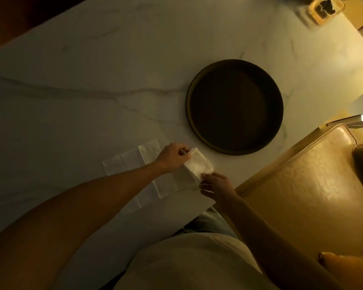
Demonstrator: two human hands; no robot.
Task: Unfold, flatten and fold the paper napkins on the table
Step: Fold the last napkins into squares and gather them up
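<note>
Nearest the camera is the person's pale shirt (189, 262), with both bare forearms reaching out over the near edge of the white marbled counter (92, 70). The right hand (216, 185) sits just past that edge, its fingers (206, 186) curled and pinching the near right corner of a folded paper napkin (197, 169). A little farther and to the left, the left hand (173, 156) holds the far edge of the same napkin, thumb and fingers closed on it in a pinch. The folded napkin is lifted slightly between the two hands, tilted, with its lower part touching the paper beneath.

Under and to the left of the hands lies an unfolded napkin (124, 166), spread flat on the counter with crease lines dividing it into panels; the left forearm crosses over its middle. One panel near the far corner looks brighter, though whether it is a separate sheet I cannot tell.

To the right of the counter stands a tan leather chair (302, 195), its cushion just beside the right forearm.

Farther out, beyond the hands and apart from the napkins, a dark round tray (192, 114) rests on the counter. At the far right corner a glass object (325, 10) with dark contents sits blurred in dim light.
</note>
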